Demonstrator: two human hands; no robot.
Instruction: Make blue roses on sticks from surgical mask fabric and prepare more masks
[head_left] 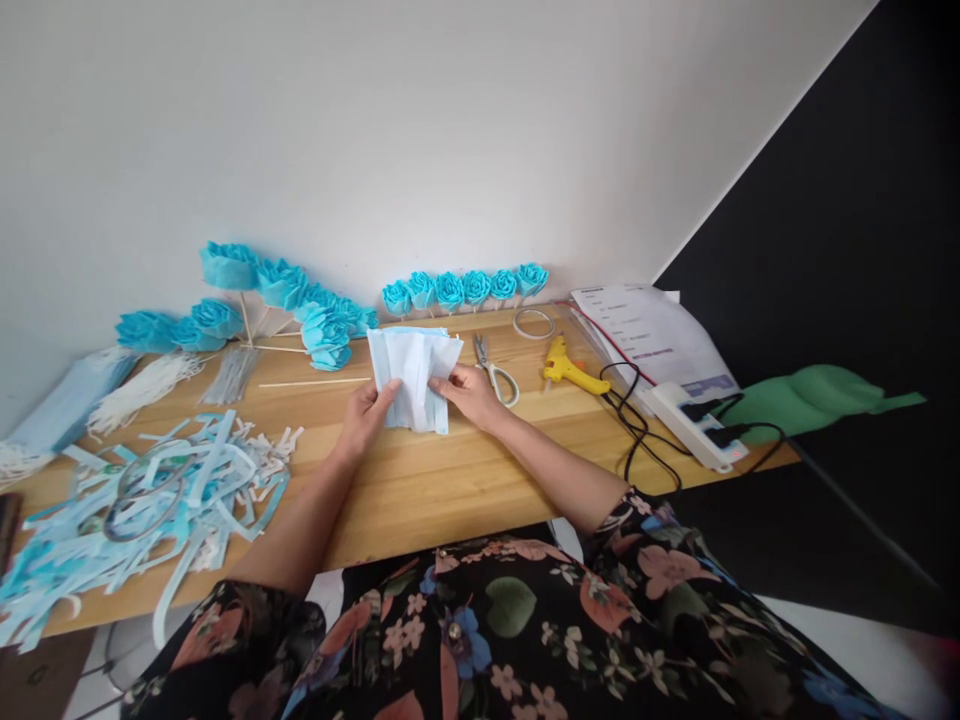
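Both hands hold a pale blue and white disposable face mask [414, 375], opened out and creased, above the middle of the table. My left hand [367, 410] grips its left lower part, thumb on the near face. On the right side, my right hand [469, 392] pinches the mask between thumb and fingers. Grey-handled scissors [499, 373] lie just beyond my right hand. A thin wooden stick [311, 383] rests on the table to the left of the mask. Fingers behind the mask are hidden.
Blue fabric flowers on sticks [281, 285] stand at the back left, with a row of smaller ones [450, 290] near the wall. Mask scraps [180, 490] cover the left side. A yellow glue gun [570, 368], black cables and a white power strip [694, 430] lie right.
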